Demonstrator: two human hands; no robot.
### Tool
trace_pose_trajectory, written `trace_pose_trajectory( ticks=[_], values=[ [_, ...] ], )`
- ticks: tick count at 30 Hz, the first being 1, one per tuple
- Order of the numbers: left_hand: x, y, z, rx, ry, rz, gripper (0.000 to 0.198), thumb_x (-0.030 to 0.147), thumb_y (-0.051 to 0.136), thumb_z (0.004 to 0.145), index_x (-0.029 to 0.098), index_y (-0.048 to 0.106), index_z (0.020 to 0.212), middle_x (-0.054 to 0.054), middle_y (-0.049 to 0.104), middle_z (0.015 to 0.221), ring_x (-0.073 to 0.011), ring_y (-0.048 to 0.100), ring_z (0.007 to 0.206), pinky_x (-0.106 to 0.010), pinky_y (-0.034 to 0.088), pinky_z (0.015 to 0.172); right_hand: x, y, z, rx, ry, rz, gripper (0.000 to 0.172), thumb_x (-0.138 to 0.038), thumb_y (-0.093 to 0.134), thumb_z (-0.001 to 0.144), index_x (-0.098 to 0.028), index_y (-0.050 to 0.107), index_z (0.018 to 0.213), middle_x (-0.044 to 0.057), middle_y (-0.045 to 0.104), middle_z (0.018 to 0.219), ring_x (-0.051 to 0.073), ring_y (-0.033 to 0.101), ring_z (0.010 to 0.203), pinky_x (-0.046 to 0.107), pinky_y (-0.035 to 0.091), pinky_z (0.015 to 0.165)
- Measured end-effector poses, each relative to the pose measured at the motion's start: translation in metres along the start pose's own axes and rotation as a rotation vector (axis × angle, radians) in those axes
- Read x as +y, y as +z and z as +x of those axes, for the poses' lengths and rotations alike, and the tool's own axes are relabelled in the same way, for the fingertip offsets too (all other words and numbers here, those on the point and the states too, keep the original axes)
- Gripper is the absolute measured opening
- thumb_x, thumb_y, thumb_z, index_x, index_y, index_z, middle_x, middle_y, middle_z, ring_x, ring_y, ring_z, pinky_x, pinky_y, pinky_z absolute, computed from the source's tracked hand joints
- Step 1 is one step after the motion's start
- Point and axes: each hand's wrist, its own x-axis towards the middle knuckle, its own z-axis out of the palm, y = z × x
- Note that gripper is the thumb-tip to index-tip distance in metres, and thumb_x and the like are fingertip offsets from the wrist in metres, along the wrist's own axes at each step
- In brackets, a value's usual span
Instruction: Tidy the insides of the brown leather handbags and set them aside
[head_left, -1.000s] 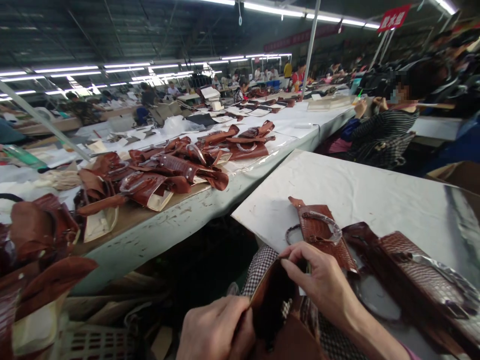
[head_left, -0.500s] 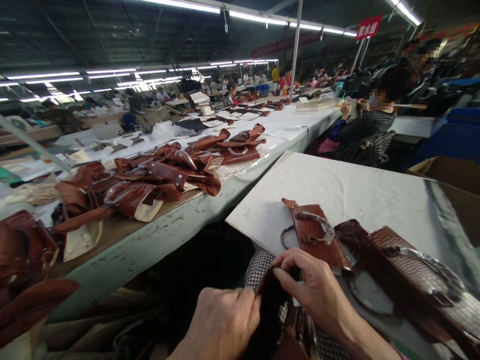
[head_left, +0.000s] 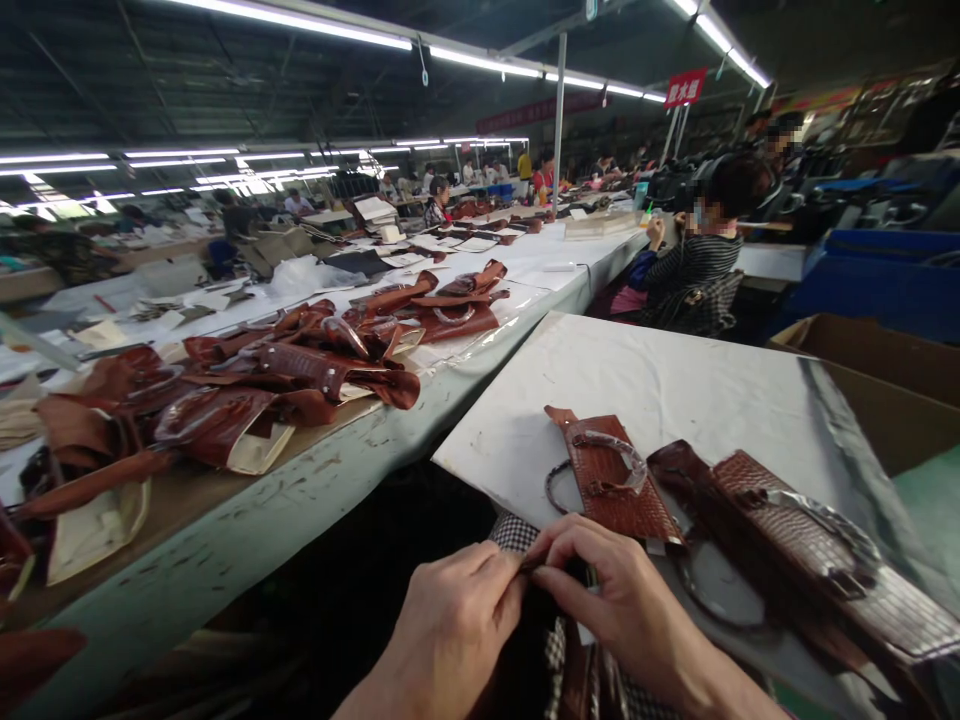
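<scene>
My left hand (head_left: 459, 612) and my right hand (head_left: 604, 580) meet close together over my lap. Both are closed, pinching the upper edge of a dark brown leather handbag (head_left: 579, 672). Most of that bag is hidden beneath my hands and in shadow. Just beyond my right hand, a reddish-brown bag panel (head_left: 624, 500) with a plastic-wrapped handle lies on the white table (head_left: 675, 370). To its right rests a larger crocodile-textured bag (head_left: 806, 515), its handle also wrapped in clear plastic. Black-and-white checked cloth (head_left: 514, 532) shows behind my fingers.
A long bench (head_left: 315, 490) on the left carries a pile of brown leather bags (head_left: 300, 365). A seated co-worker (head_left: 701, 250) is at its far right side. An open cardboard box (head_left: 862, 370) and blue bins (head_left: 870, 280) stand at the right.
My left hand has moved up beside my right hand along the bag's edge. The view has swung slightly right, so the surroundings appear farther left.
</scene>
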Motion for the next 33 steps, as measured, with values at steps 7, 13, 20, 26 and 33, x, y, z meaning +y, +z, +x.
trace_pose_trajectory(
  ticks=[7, 13, 20, 26, 33],
  values=[
    [-0.003, 0.001, -0.002, -0.009, 0.018, -0.038, 0.032, 0.010, 0.039, 0.095, 0.015, 0.062, 0.075, -0.002, 0.058, 0.066, -0.0131, 0.056, 0.058, -0.021, 0.045, 0.054, -0.014, -0.028, 0.005, -0.246, 0.021, -0.030, 0.019, -0.005, 0.072, 0.075, -0.019, 0.062, 0.080, -0.003, 0.066, 0.105, 0.012, 0.063, 0.093, 0.022, 0.048, 0.084],
    [-0.005, 0.003, -0.001, -0.003, 0.015, -0.065, 0.029, 0.012, 0.040, 0.095, 0.016, 0.063, 0.077, -0.002, 0.059, 0.068, -0.0139, 0.056, 0.058, -0.021, 0.044, 0.052, -0.016, -0.035, 0.007, -0.297, -0.071, -0.199, 0.024, 0.002, 0.063, 0.074, -0.020, 0.061, 0.084, -0.001, 0.062, 0.114, 0.011, 0.061, 0.100, 0.022, 0.046, 0.089],
    [-0.008, 0.005, -0.002, 0.003, -0.029, -0.093, 0.028, 0.012, 0.040, 0.094, 0.016, 0.063, 0.080, -0.003, 0.060, 0.070, -0.0138, 0.058, 0.060, -0.020, 0.046, 0.053, -0.016, -0.034, 0.008, -0.266, -0.133, -0.397, 0.014, -0.007, 0.063, 0.077, -0.020, 0.058, 0.077, -0.003, 0.054, 0.125, 0.013, 0.060, 0.095, 0.025, 0.045, 0.073],
    [-0.009, 0.005, -0.003, 0.006, -0.030, -0.086, 0.031, 0.016, 0.038, 0.097, 0.016, 0.062, 0.076, -0.002, 0.058, 0.068, -0.0126, 0.056, 0.057, -0.020, 0.045, 0.052, -0.006, -0.019, 0.002, -0.058, 0.003, -0.147, 0.018, -0.002, 0.061, 0.075, -0.018, 0.056, 0.071, -0.003, 0.065, 0.096, 0.008, 0.061, 0.080, 0.018, 0.045, 0.071],
    [-0.010, 0.007, -0.003, 0.005, -0.030, -0.075, 0.033, 0.017, 0.038, 0.097, 0.017, 0.061, 0.075, -0.001, 0.056, 0.066, -0.0116, 0.055, 0.055, -0.019, 0.045, 0.052, 0.001, -0.009, -0.004, 0.048, 0.021, -0.050, 0.016, -0.004, 0.059, 0.080, -0.018, 0.058, 0.072, -0.002, 0.068, 0.096, 0.009, 0.064, 0.087, 0.017, 0.045, 0.079]
  ],
)
